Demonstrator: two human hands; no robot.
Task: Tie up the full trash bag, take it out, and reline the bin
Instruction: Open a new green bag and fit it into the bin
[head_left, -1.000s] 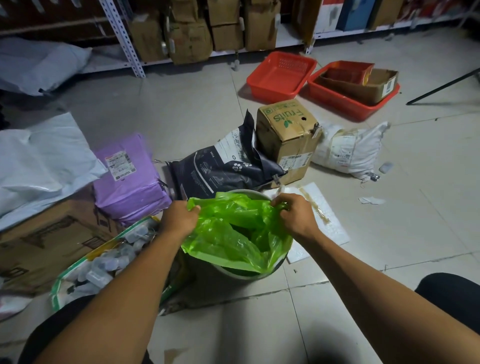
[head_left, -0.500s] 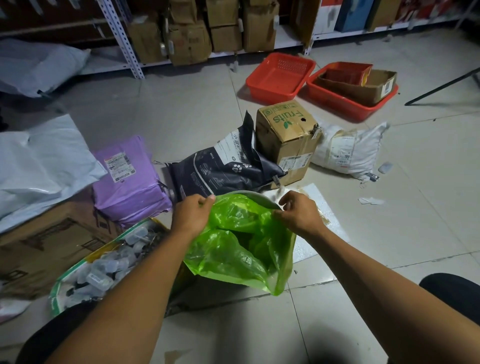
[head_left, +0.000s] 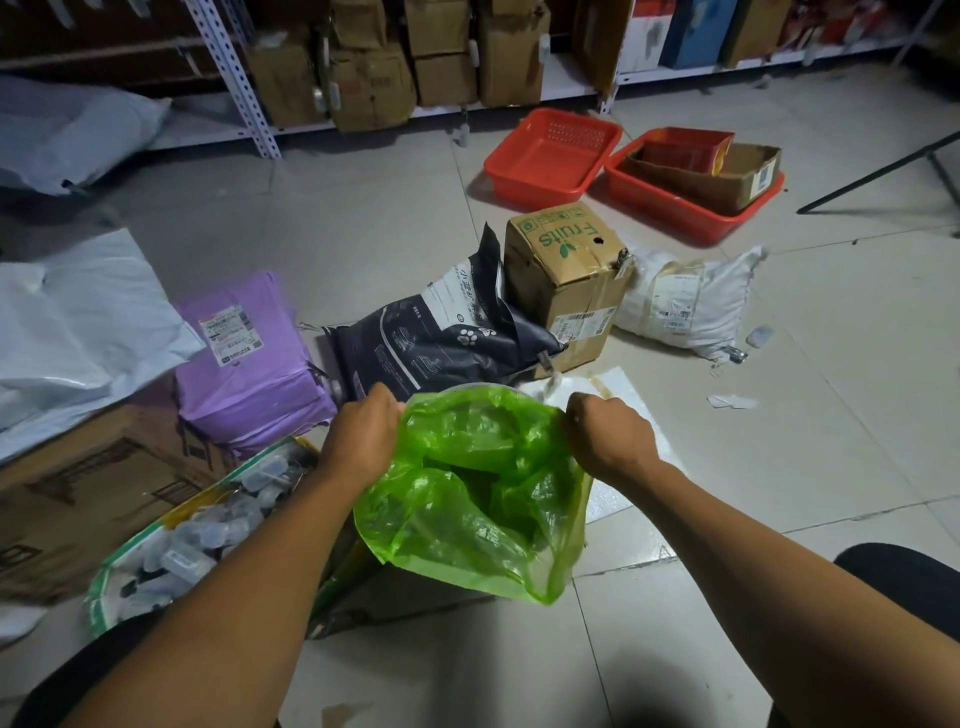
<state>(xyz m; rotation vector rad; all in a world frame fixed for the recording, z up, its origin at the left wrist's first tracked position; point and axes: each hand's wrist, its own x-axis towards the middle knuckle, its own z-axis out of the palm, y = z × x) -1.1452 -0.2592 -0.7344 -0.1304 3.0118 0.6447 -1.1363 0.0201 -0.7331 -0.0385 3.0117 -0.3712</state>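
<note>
A translucent green trash bag (head_left: 467, 499) hangs open over the bin on the floor in front of me. Only a thin strip of the bin's pale rim (head_left: 470, 386) shows behind the bag's far edge; the bag hides the bin's body. My left hand (head_left: 363, 441) grips the bag's mouth on its left side. My right hand (head_left: 608, 441) grips the mouth on the right side. The near edge of the bag droops down toward me.
Beside the bin lie a dark pet-food bag (head_left: 441, 332), a "Fruits" carton (head_left: 566, 275), a purple parcel (head_left: 244, 364), a sack of small containers (head_left: 197, 535) and a white foam sheet (head_left: 613, 395). Red baskets (head_left: 550, 156) and loaded shelves (head_left: 363, 67) stand farther back.
Both hands have lifted the bag's mouth and pulled it wider apart. The bag has risen and hangs lower toward me at its near edge.
</note>
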